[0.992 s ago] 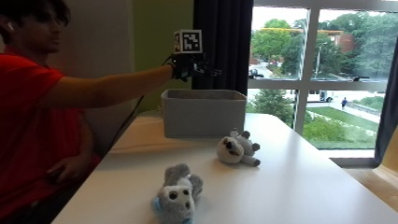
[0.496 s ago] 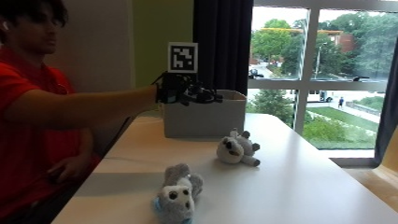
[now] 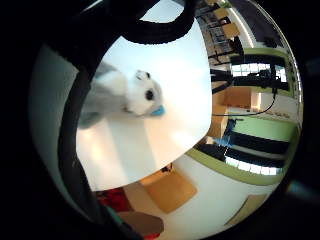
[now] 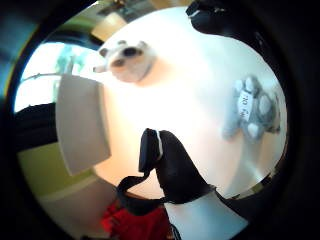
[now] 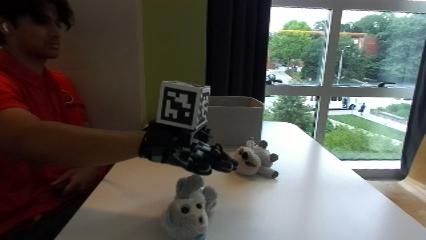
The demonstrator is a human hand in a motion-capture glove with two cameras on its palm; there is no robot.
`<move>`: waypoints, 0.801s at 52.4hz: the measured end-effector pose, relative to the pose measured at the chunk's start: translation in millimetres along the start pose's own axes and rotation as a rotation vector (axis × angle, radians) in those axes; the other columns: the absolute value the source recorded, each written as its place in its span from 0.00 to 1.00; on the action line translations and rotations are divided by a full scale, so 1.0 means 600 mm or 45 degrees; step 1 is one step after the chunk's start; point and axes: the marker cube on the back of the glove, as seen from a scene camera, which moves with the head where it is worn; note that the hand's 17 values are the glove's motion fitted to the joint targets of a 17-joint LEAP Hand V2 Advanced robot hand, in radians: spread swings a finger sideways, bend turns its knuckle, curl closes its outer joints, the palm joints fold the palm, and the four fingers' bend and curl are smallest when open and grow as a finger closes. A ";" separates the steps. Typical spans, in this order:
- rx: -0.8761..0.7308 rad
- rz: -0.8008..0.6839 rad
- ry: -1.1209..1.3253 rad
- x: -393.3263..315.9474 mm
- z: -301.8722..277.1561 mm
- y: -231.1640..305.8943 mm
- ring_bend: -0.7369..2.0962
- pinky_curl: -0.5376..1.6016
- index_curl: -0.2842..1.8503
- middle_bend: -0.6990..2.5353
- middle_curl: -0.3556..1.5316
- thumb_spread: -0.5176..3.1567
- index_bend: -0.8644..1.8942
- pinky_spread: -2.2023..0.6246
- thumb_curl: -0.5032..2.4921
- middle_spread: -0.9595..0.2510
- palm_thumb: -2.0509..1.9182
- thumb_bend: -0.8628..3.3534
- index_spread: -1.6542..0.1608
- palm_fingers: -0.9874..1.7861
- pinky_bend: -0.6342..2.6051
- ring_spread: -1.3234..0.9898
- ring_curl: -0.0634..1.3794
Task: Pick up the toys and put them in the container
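Gloved right hand (image 5: 186,150) out over the white table (image 5: 319,200), fingers (image 5: 216,161) loosely curled and apart, holding nothing. Just beside the fingertips in the outside view — a white and grey plush toy (image 5: 255,158) lying on the table; contact not clear from there. Nearer the table's front edge, a 2nd toy (image 5: 188,210), grey and white with upright ears and a touch of blue at the bottom, well below the hand and apart from it. Behind both, at the far end of the table by the window (image 5: 339,75), an open white container (image 5: 233,119).

Thumb-side palm view: a black finger (image 4: 165,165) clear of the tabletop, both toys and the container spread out beneath it, none touching another; the grey toy (image 4: 252,110) seen from behind or below with pale paw pads and a small label, the white one (image 4: 127,60) face up with a dark nose near the container (image 4: 82,125). Little-finger-side view: only 1 toy (image 3: 125,95), white face, black eye, blue patch at the muzzle — plus a wooden chair (image 3: 167,190) below the table edge, not seen elsewhere.

Dark curtain (image 5: 236,50) and green wall (image 5: 173,50) behind; trees and lawn beyond the glass. Red sleeve (image 5: 40,100) on the reaching arm.
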 end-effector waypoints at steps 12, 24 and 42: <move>-0.016 0.085 -0.080 0.079 0.063 -0.012 0.32 0.38 0.36 0.27 0.40 0.47 0.40 0.80 0.27 0.70 0.50 0.19 0.67 0.34 0.36 0.53 0.20; -0.051 0.083 -0.169 0.119 0.111 -0.024 0.32 0.39 0.36 0.27 0.40 0.45 0.40 0.80 0.26 0.70 0.49 0.19 0.67 0.35 0.35 0.53 0.20; -0.110 0.086 -0.116 0.098 0.140 -0.027 0.43 0.42 0.34 0.25 0.35 0.44 0.39 0.79 0.25 0.69 0.51 0.20 0.67 0.50 0.44 0.51 0.24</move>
